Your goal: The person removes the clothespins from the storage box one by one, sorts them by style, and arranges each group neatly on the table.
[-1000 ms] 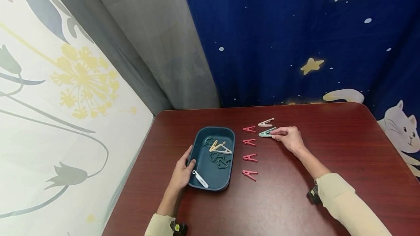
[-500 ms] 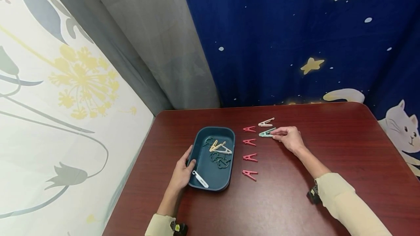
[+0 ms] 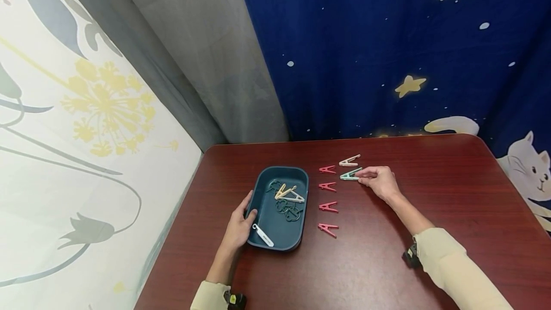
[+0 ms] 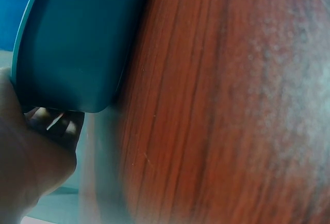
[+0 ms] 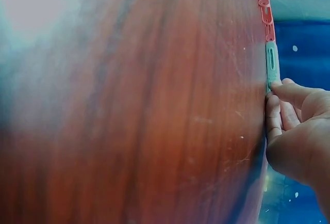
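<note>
My left hand (image 3: 238,224) grips the left wall of a dark blue plastic bin (image 3: 280,241), its thumb over the rim. In the left wrist view the fingers curl under the bin's side. Out to the right, my right hand (image 3: 380,183) pinches one leg of a mint green clothespin (image 3: 349,175) at the table surface. The right wrist view shows thumb and finger on the end of that green clothespin (image 5: 272,64). A white clothespin (image 3: 349,161) lies just behind it. Several red clothespins, one of them (image 3: 328,207) mid-row, form a column between bin and right hand.
Inside the bin lie a yellow clothespin (image 3: 282,192), a white clothespin (image 3: 294,197), several dark green ring-like pieces (image 3: 292,213) and a white hooked piece (image 3: 262,235). The dark red wooden table (image 3: 387,271) meets a blue star-patterned curtain (image 3: 366,51) at the back.
</note>
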Demonstrator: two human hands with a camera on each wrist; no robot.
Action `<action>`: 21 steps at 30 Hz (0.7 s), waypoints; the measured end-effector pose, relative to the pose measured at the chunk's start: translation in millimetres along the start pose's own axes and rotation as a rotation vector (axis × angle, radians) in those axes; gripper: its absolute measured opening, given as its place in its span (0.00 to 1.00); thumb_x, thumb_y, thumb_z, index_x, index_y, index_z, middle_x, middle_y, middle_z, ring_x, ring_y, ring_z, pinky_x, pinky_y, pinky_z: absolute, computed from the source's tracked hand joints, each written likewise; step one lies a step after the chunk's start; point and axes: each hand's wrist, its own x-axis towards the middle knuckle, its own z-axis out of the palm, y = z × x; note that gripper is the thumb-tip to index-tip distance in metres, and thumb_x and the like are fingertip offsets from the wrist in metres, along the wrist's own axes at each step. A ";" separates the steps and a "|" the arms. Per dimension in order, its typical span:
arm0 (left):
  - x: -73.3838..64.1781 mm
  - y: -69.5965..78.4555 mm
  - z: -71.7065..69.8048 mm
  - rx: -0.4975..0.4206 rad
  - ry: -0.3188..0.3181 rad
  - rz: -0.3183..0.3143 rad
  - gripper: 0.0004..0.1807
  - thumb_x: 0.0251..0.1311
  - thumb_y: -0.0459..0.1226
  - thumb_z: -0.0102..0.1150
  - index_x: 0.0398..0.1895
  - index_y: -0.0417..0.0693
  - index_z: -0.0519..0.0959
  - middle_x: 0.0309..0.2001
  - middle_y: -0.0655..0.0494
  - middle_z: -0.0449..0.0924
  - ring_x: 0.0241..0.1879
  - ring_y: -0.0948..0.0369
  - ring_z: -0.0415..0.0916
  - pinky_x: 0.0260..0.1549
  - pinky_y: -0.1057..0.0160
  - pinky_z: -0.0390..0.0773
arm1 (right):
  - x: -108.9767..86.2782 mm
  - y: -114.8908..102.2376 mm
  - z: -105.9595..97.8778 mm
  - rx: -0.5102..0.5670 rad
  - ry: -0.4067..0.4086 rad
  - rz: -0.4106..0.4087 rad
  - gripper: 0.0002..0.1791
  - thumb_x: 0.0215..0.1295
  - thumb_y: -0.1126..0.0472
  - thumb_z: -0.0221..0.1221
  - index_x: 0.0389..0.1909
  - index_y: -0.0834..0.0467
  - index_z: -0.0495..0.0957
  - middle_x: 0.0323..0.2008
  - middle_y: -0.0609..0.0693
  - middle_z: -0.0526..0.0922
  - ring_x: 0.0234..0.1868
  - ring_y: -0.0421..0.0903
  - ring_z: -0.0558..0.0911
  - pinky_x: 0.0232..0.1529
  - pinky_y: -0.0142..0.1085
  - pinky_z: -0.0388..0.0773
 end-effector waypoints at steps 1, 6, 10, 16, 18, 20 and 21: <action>0.1 0.0 0.0 -0.005 0.000 -0.002 0.35 0.77 0.27 0.54 0.84 0.42 0.59 0.77 0.42 0.68 0.73 0.48 0.66 0.68 0.43 0.66 | -0.1 0.0 0.0 0.000 0.001 0.001 0.09 0.65 0.69 0.72 0.45 0.61 0.92 0.40 0.56 0.92 0.44 0.47 0.89 0.41 0.26 0.74; 0.8 -1.2 0.2 -0.003 -0.001 0.007 0.34 0.77 0.27 0.54 0.84 0.41 0.59 0.77 0.42 0.67 0.73 0.47 0.66 0.68 0.44 0.66 | -1.0 -1.1 0.2 0.005 0.000 0.009 0.09 0.65 0.70 0.72 0.45 0.62 0.92 0.39 0.56 0.92 0.42 0.43 0.89 0.40 0.24 0.74; 1.0 -0.9 0.5 -0.007 0.003 0.008 0.35 0.77 0.26 0.54 0.84 0.42 0.59 0.77 0.42 0.67 0.73 0.47 0.66 0.68 0.46 0.66 | -0.5 -2.2 1.0 0.014 -0.003 0.009 0.09 0.65 0.71 0.71 0.45 0.63 0.92 0.39 0.57 0.92 0.40 0.42 0.89 0.39 0.23 0.74; 0.4 -0.6 -0.3 0.003 0.005 0.009 0.35 0.77 0.27 0.54 0.84 0.41 0.59 0.77 0.41 0.68 0.73 0.47 0.67 0.67 0.47 0.68 | -0.2 -2.9 0.7 0.019 -0.004 0.007 0.09 0.65 0.72 0.71 0.45 0.64 0.91 0.40 0.59 0.92 0.42 0.49 0.90 0.38 0.25 0.75; 0.1 -0.6 -0.6 0.002 0.005 0.008 0.35 0.77 0.27 0.55 0.84 0.41 0.60 0.77 0.41 0.68 0.73 0.47 0.67 0.67 0.47 0.68 | -0.3 -3.0 0.7 0.019 -0.002 0.009 0.09 0.65 0.72 0.71 0.45 0.64 0.91 0.39 0.59 0.92 0.42 0.51 0.90 0.38 0.25 0.75; -0.1 -0.6 -0.6 -0.001 0.001 0.007 0.35 0.77 0.27 0.54 0.84 0.40 0.59 0.77 0.41 0.68 0.73 0.47 0.67 0.68 0.47 0.68 | -0.6 -3.1 1.0 0.020 -0.003 0.011 0.09 0.65 0.72 0.71 0.45 0.64 0.91 0.39 0.59 0.92 0.42 0.50 0.89 0.37 0.25 0.75; -0.3 -0.6 -0.6 -0.010 -0.001 0.002 0.35 0.77 0.27 0.55 0.84 0.41 0.59 0.77 0.42 0.68 0.73 0.48 0.66 0.68 0.48 0.67 | -0.9 -3.3 1.2 0.021 -0.003 0.014 0.09 0.65 0.72 0.71 0.45 0.64 0.91 0.39 0.59 0.92 0.41 0.49 0.89 0.37 0.25 0.75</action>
